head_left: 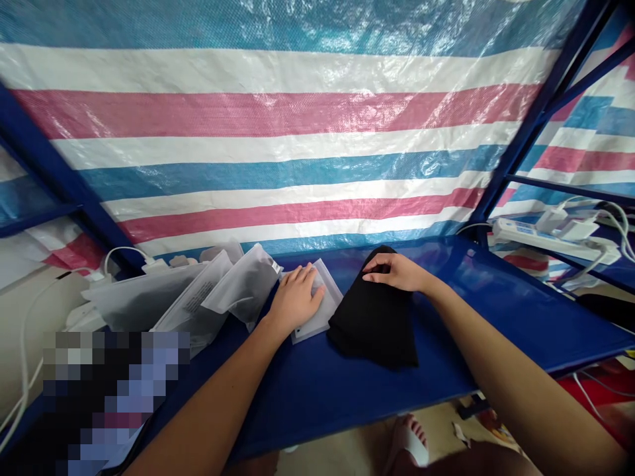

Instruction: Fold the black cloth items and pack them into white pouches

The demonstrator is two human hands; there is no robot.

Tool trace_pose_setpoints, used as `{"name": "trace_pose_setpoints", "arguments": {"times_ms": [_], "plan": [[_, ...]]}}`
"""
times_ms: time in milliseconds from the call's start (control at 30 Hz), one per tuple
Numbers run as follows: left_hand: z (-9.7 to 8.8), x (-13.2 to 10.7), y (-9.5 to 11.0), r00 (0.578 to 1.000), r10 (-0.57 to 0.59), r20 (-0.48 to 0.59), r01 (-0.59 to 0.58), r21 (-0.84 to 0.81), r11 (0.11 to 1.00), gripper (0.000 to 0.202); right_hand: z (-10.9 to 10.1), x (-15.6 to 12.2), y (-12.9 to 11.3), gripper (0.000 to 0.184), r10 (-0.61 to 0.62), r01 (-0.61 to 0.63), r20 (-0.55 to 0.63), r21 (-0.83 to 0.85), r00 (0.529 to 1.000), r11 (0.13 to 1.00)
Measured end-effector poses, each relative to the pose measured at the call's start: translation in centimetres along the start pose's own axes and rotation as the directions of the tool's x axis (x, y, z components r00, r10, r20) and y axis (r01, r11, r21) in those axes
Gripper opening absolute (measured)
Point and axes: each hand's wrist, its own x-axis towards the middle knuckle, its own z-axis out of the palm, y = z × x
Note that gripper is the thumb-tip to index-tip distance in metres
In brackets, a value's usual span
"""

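My left hand (pixel 296 297) lies flat, fingers stretched, on a frosted white plastic bag (pixel 317 316) on the blue shelf (pixel 496 311). My right hand (pixel 397 271) rests on the top of a folded black cloth (pixel 374 317) just to the right of that bag, its fingers curled and pinching the cloth's upper edge. The cloth lies flat on the shelf, touching the bag's right side.
Several more frosted bags (pixel 198 294) are piled at the left. A striped tarp (pixel 297 145) closes the back. A white power strip (pixel 546 238) with plugs and cables sits at the right. A white cable (pixel 24 344) hangs at left. A foot (pixel 411 439) shows below the shelf.
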Motion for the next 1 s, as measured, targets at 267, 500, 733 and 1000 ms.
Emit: {"name": "trace_pose_setpoints", "arguments": {"times_ms": [267, 500, 733, 1000], "plan": [[0.0, 0.3, -0.2, 0.999, 0.043, 0.019, -0.041, -0.088, 0.995, 0.070, -3.7, -0.9, 2.2, 0.041, -0.020, 0.033, 0.089, -0.150, 0.996, 0.988], [0.2, 0.3, -0.3, 0.996, 0.060, 0.060, -0.054, -0.089, 0.995, 0.075, -9.0, -3.3, 4.3, 0.052, 0.234, -0.238, -0.065, -0.078, 0.970, 0.968], [-0.1, 0.3, -0.1, 0.995, 0.047, 0.083, -0.039, -0.098, 0.994, 0.077, -9.9, -3.8, 7.4, 0.034, 0.400, -0.547, -0.406, -0.364, 0.822, 0.754], [-0.3, 0.4, 0.0, 0.995, 0.053, 0.085, -0.045, -0.086, 0.995, 0.076, -10.2, -0.4, 2.4, 0.020, 0.311, -0.466, -0.354, -0.555, 0.882, 0.689]]}}
